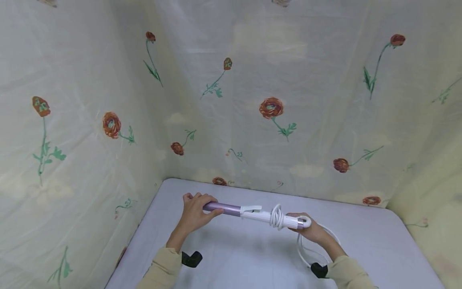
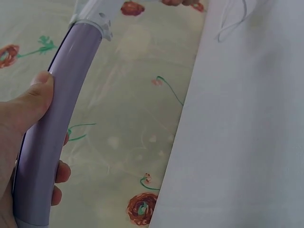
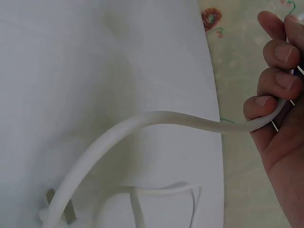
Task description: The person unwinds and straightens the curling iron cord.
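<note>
A curling iron [image 1: 256,214] with a purple barrel and a white handle is held up level above the table. At the barrel end, my left hand [image 1: 196,210] grips the purple part [image 2: 59,109], thumb on the near side and fingertips showing past the far edge. My right hand [image 1: 306,228] holds the white handle's other end, its fingers curled [image 3: 280,80]. Several turns of white cord [image 1: 276,217] are wound round the handle. The rest of the cord [image 3: 142,121] hangs from the right hand in loops toward the table.
A white-covered table [image 1: 234,257] with rounded back corners lies below. Flower-printed cloth walls [image 1: 317,100] enclose it at the back and sides. In the right wrist view, what looks like the cord's plug [image 3: 69,211] shows at the bottom left, partly hidden by the cord.
</note>
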{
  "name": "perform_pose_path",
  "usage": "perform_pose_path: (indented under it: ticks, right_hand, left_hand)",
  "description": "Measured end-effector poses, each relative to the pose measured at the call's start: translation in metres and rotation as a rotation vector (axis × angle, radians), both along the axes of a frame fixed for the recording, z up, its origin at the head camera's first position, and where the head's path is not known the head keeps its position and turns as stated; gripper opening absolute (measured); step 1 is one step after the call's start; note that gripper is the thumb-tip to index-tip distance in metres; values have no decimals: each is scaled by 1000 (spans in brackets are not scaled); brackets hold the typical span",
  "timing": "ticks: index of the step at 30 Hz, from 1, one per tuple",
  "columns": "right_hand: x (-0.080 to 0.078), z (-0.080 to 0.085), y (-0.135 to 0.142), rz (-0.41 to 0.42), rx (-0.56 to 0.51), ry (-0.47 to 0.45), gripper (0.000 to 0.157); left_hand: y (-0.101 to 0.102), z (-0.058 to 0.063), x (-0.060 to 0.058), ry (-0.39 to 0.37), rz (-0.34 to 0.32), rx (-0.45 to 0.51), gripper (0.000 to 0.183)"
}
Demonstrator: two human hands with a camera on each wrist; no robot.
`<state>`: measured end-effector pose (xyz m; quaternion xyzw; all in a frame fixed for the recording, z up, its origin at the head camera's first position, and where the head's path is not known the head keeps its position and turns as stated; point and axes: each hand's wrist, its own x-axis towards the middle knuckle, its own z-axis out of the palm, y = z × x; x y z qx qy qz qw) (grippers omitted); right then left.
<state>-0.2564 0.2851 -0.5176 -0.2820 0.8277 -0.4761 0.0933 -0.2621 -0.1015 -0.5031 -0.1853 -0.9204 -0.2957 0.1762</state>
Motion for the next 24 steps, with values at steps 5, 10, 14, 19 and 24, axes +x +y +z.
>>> perform_pose_path:
  ticks: [5,10,14,19,24]
  right_hand:
    - [-14,11,13,60,103,50,22]
    - [-17,25,18,17,194,-20,23]
    - [-15,35,17,-10,239,22,24]
    - [-11,48,9,-74,266,41,25]
    - [-1,63,3,-175,274,59,24]
  left_hand:
    - [-1,0,0,3,-16,-24,38]
    - [-2,-1,1,36,-26,-42,35]
    - [0,-2,1,44,-40,-71,38]
    - [2,-5,1,48,-21,-93,39]
    - [3,-6,0,71,6,-89,38]
